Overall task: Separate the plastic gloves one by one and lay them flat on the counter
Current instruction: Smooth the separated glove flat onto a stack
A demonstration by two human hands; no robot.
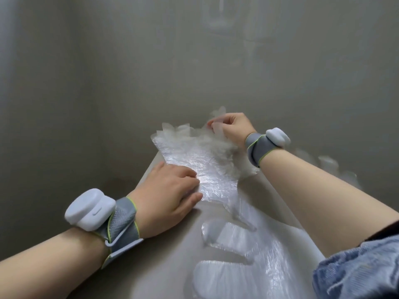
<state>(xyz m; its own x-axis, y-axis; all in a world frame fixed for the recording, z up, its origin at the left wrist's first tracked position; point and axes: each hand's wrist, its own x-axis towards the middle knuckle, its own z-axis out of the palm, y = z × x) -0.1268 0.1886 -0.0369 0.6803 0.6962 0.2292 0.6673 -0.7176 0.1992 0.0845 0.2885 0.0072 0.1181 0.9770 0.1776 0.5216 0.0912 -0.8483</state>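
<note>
Pinching plastic glove, right hand; left hand flat on pile.

Head-worn camera, looking forward and down, close over the counter

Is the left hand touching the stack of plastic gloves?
Touching. In the head view the left hand presses straight fingers onto the stack of plastic gloves.

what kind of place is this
Hard to say: probably a plain indoor workstation, maybe a recording set-up. A pale counter meets a bare grey wall, clear plastic gloves lie on it, and white wrist devices are strapped on both arms.
</note>
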